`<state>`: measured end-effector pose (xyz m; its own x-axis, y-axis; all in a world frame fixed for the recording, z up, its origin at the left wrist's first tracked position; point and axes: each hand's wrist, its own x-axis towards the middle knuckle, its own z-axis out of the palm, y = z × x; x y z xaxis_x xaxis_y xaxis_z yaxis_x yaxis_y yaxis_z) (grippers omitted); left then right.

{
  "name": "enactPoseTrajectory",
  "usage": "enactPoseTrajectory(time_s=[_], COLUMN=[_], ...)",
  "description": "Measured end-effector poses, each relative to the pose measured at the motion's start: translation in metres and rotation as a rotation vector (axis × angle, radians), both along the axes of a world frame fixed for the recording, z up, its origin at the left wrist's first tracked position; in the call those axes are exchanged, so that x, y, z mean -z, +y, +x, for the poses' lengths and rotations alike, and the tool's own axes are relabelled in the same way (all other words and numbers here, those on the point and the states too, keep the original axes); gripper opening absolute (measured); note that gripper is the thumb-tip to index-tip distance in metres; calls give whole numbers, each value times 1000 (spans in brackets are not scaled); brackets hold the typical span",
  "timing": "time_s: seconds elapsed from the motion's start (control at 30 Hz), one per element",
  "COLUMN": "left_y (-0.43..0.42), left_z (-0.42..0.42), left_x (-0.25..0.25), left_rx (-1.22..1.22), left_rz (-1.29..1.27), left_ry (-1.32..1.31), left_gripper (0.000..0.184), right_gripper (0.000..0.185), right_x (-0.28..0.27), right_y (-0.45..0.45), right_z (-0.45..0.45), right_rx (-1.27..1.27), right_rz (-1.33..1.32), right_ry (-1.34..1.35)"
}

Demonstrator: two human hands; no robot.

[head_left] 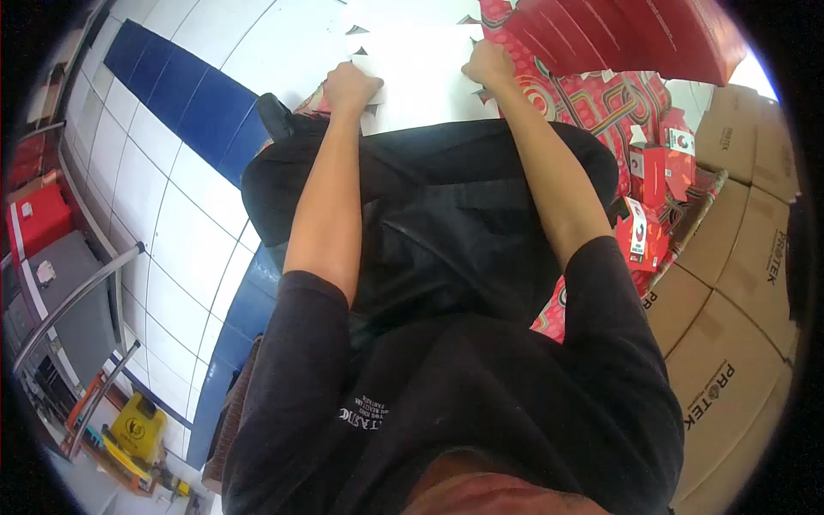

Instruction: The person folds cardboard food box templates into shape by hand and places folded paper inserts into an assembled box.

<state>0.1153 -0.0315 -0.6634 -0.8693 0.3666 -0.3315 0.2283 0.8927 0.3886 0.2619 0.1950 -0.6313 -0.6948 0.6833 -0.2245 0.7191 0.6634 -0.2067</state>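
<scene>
Sheet of white card [427, 81], running outward from the lap [446, 202].
Left hand [350, 87] and right hand [489, 66] seemingly pinch opposite edges, neither nearer.

Brown cartons [730, 343] to my right: "PROTEK", printed dark, repeated on several faces; smaller line beneath it illegible. Black T-shirt [481, 386]: white chest print, partly folded, "TASTIC" legible. Small red boxes [648, 167]: white labels, lettering too small. Yellow object [137, 429]: round dark emblem, caption unreadable. Large red box [601, 34]: fine white print, unreadable.
</scene>
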Motion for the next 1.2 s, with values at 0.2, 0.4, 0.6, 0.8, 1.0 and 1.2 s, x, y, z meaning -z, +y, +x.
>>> enactPoseTrajectory(time_s=[0.2, 0.4, 0.6, 0.8, 1.0, 1.2], left_y=[59, 84, -8, -6, -2, -9], left_z=[29, 44, -23, -31, -29, -52], left_x=[-28, -30, 3, 21, 28, 49], left_rx=[388, 488, 192, -119, -167, -302], left_rz=[-296, -345, 62, 197, 211, 482], left_ry=[337, 388, 172, 3, 58, -185], left_gripper=[20, 17, 50, 77, 84, 92], right_gripper=[22, 20, 52, 82, 66, 50], right_x=[17, 20, 5, 27, 49, 15], right_y=[-21, -21, 5, 3, 36, 26], right_z=[-8, -2, 14, 25, 36, 44], right_rx=[-155, -109, 108, 175, 273, 562], right_rz=[179, 180, -280, -118, -791, -1184], right_ry=[87, 48, 252, 115, 171, 293])
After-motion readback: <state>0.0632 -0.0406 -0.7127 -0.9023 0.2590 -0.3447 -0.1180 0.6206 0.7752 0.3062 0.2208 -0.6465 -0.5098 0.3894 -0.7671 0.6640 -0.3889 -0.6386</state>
